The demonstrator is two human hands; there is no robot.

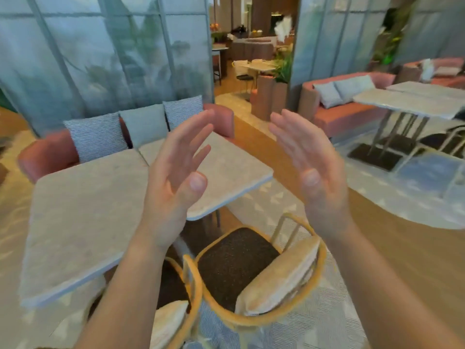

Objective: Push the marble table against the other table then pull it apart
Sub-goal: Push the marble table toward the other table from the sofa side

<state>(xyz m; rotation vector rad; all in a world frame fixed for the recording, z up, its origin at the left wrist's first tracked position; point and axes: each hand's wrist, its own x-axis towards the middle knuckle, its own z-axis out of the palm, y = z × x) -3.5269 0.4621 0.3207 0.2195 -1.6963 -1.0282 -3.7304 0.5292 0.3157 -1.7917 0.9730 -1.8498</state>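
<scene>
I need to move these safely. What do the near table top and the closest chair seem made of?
Table top: apparently pale marble or stone, matte, faintly mottled, with a thick rounded edge. Chair: frame looks like tan rattan or wrapped metal; dark woven-looking seat, cream cushioned back.
</scene>
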